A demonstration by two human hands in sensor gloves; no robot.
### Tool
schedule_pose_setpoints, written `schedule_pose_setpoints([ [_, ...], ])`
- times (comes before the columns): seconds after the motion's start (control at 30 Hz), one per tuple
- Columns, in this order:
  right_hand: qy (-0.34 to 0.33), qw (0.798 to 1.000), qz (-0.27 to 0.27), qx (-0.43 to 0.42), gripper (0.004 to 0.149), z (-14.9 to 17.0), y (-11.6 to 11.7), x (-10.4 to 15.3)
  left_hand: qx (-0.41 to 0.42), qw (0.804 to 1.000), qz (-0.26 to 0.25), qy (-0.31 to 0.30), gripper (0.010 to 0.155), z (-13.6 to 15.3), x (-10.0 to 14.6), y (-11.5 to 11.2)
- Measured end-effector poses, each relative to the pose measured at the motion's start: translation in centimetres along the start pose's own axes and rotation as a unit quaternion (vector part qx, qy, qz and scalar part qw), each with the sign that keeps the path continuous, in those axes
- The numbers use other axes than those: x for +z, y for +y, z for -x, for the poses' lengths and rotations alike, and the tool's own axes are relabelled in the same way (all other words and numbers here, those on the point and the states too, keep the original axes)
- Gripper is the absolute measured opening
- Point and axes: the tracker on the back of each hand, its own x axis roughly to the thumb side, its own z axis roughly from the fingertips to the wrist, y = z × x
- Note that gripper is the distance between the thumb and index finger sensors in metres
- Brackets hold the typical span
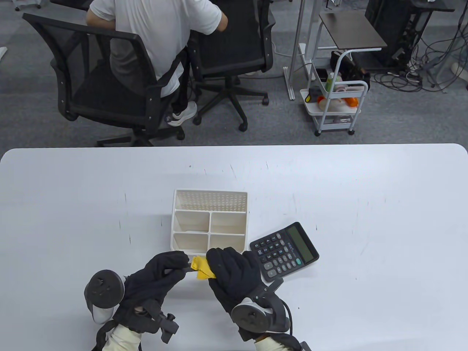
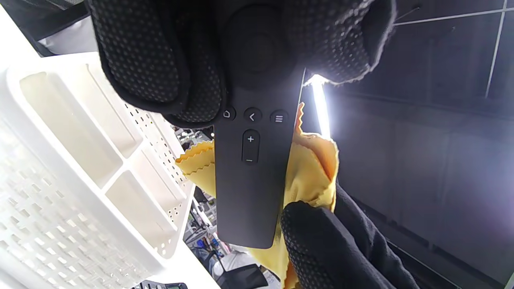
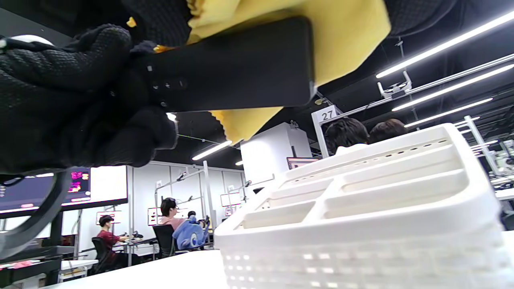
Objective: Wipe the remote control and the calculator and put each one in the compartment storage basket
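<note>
My left hand (image 1: 166, 268) grips one end of a slim black remote control (image 2: 253, 160) just in front of the white compartment basket (image 1: 210, 221). Around the remote's other end my right hand (image 1: 230, 268) holds a yellow cloth (image 1: 202, 268); the remote (image 3: 233, 66) lies across the cloth (image 3: 345, 28) in the right wrist view. In the table view the remote is almost wholly hidden by both gloves. A black calculator (image 1: 284, 250) lies flat on the table, right of the basket, beside my right hand. The basket's compartments (image 2: 76, 120) hold nothing that I can see.
The white table (image 1: 365, 204) stretches wide on both sides of the basket. Beyond its far edge a person sits in a black office chair (image 1: 109, 84), and a small white cart (image 1: 338, 98) stands to the right.
</note>
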Motion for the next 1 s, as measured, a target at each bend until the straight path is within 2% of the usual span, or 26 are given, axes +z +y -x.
schedule_pose_setpoints([
  [0.07, -0.021, 1.000, -0.009, 0.005, 0.063, -0.4, 0.3, 0.0, 0.006, 1.000, 0.004, 0.002, 0.039, 0.0, 0.0, 0.0],
  [0.13, -0.033, 0.999, -0.019, 0.014, 0.067, -0.9, 0.6, 0.0, 0.012, 0.999, 0.030, -0.006, 0.038, -0.1, 0.0, -0.1],
  [0.23, -0.018, 0.999, -0.029, 0.023, 0.070, -1.2, 0.9, -0.4, 0.000, 0.998, 0.046, -0.031, 0.037, -0.4, -0.1, -0.2],
  [0.33, 0.015, 0.999, -0.049, 0.010, 0.066, -0.6, 1.0, -0.5, -0.004, 0.997, 0.058, -0.043, 0.036, -0.4, -0.2, -0.3],
  [0.4, 0.026, 0.999, -0.042, -0.007, 0.061, 0.0, 0.9, -0.5, 0.008, 0.997, 0.062, -0.046, 0.036, -0.3, -0.2, -0.5],
  [0.53, 0.044, 0.998, -0.046, -0.003, 0.060, 0.9, 0.6, -0.3, 0.001, 0.999, 0.038, -0.035, 0.036, -0.3, -0.2, -0.2],
  [0.67, 0.027, 0.999, -0.033, -0.016, 0.061, 0.7, 0.4, -0.2, 0.000, 0.999, 0.020, -0.026, 0.036, -0.1, 0.0, 0.2],
  [0.83, -0.007, 0.998, -0.045, -0.032, 0.062, -0.3, 0.8, -0.4, -0.016, 0.997, 0.049, -0.051, 0.035, -0.3, 0.0, 0.0],
  [1.0, 0.028, 0.994, -0.082, -0.071, 0.063, 0.6, 1.1, -0.6, -0.023, 0.994, 0.074, -0.081, 0.034, -0.7, -0.1, -0.4],
])
